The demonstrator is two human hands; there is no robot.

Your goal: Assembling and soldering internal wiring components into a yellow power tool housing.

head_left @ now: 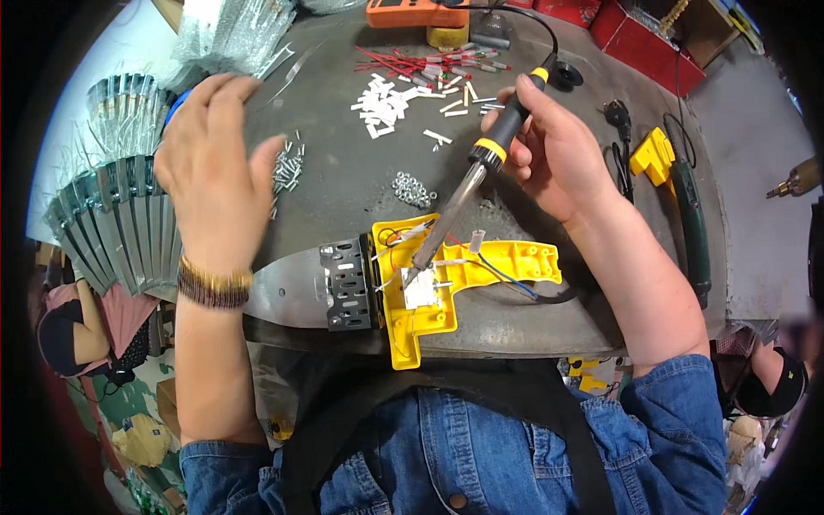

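Observation:
My right hand (558, 146) grips a soldering iron (499, 142) with a black and yellow handle, its metal shaft slanting down to the left. Its tip meets or hovers just over a small white square part (420, 288) inside an open yellow handle shell (515, 263); touching or not, I cannot tell. Thin wires, a white sleeve and a dark cord lie in the shell. Joined to the shell's left is a pointed metal plate (287, 289) with a perforated dark guard (350, 285). My left hand (210, 159) is raised, empty, fingers stretched and thumb apart, beside a pile of small screws (290, 167).
White sleeves (380, 105), red-wired parts (429, 62) and nuts (414, 190) lie on the grey table (330, 197). Stacked metal plates (107, 223) fan out at left. An orange meter (416, 12) and red bins (639, 43) stand behind. A yellow-and-green tool (687, 215) lies at right.

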